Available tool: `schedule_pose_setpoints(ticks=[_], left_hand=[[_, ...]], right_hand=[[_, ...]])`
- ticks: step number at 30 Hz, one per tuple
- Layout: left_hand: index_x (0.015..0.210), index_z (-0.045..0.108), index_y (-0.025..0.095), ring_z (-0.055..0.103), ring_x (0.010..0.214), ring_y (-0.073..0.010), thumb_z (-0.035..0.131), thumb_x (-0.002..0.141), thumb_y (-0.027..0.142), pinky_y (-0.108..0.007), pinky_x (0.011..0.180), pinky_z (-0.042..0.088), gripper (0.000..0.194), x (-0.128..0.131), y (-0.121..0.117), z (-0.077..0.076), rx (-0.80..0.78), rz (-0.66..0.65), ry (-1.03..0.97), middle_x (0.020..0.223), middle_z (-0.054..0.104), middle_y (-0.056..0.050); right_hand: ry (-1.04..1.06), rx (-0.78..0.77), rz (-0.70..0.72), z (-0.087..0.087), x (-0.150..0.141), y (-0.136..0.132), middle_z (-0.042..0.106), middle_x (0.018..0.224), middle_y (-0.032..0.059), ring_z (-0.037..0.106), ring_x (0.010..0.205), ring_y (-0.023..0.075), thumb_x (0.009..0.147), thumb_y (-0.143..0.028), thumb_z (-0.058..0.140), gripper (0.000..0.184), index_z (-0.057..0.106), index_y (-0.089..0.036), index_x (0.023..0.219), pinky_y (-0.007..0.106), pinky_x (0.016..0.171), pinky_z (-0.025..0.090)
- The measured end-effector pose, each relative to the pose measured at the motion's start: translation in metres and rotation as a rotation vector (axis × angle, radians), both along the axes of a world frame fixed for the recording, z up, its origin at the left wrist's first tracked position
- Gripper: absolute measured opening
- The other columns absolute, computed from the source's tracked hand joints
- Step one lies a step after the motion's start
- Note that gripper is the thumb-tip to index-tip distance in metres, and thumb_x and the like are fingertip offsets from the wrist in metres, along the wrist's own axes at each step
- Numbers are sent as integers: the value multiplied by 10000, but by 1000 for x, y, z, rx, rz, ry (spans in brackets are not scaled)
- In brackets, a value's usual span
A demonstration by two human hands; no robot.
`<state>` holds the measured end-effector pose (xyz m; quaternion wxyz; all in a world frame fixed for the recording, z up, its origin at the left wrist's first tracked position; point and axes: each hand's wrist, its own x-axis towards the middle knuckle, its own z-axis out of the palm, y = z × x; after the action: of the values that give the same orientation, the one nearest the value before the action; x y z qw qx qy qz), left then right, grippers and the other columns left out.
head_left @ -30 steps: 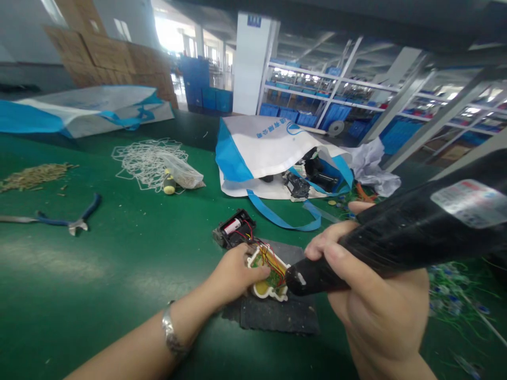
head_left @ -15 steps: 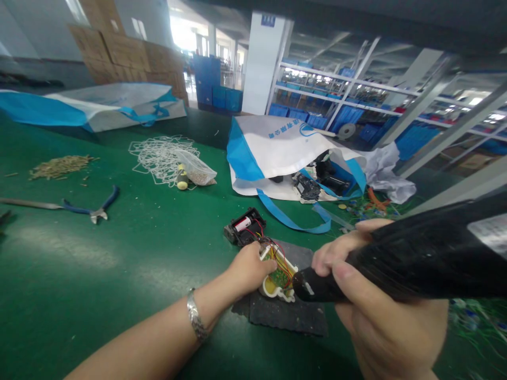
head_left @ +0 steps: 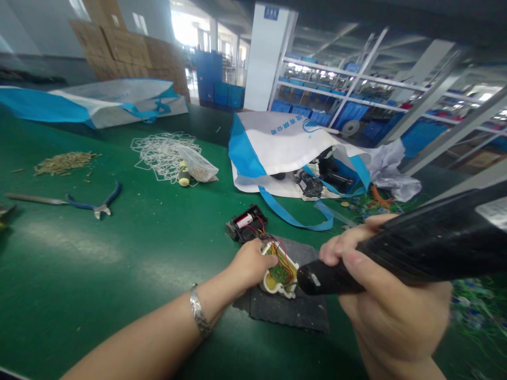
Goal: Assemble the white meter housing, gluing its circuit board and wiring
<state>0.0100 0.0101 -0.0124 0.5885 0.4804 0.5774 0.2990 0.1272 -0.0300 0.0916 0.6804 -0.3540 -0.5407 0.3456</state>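
The green counter (head_left: pixel 79 264) is spreading under everything, and a white and blue bag (head_left: pixel 277 145) is lying on its side at the far edge, its mouth showing black and white parts inside. A second white and blue bag (head_left: pixel 119 103) is lying flatter at the far left. A bulky black tool (head_left: pixel 431 237) is slanting in from the right side, and the right hand (head_left: pixel 386 290) is gripping it, the fingers curling closed around its narrower body. The left hand (head_left: pixel 251 264) is reaching in from the other side, its fingers almost closed and pinching the white housing, with the thumb pressing over the inside and the other fingertips hiding from view. A tangled heap of thin white loops (head_left: pixel 158 155) is lying beyond the hands, and a dark mat (head_left: pixel 291 314) is lying below the housing. A heap of small tan pieces (head_left: pixel 65 162) is sitting at the left, with blue-handled pliers (head_left: pixel 101 208) lying nearer the person. A black battery case (head_left: pixel 247 222) is sitting just beyond the left hand, with red, yellow and black wires (head_left: pixel 282 253) running toward the housing. The white housing (head_left: pixel 282 279) is sitting over the mat, between the left hand and the tool's blunt tip, and is showing a green circuit board (head_left: pixel 279 273); whether the tip is touching its edge, one cannot tell.
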Motion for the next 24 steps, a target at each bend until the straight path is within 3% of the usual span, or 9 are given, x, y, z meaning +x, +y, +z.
schedule_pose_setpoints(ticks=[9,24], left_hand=[[780,589,111,588,633,-161,576,665,113,-221,597,456,116,0,-1,2,-29,7,-107,692,633,-44],[830,589,104,593,674,-172,546,673,94,-250,641,472,163,0,-2,5,-52,4,-177,711,633,-47]], right_hand=[[18,-16,-33,-1,0,4,553,568,-50,514,491,134,637,-36,532,321,454,-190,908,319,530,422],[-3,-5,-14,0,-1,-4,552,589,-48,515,517,140,646,-34,528,333,443,-199,922,334,555,433]])
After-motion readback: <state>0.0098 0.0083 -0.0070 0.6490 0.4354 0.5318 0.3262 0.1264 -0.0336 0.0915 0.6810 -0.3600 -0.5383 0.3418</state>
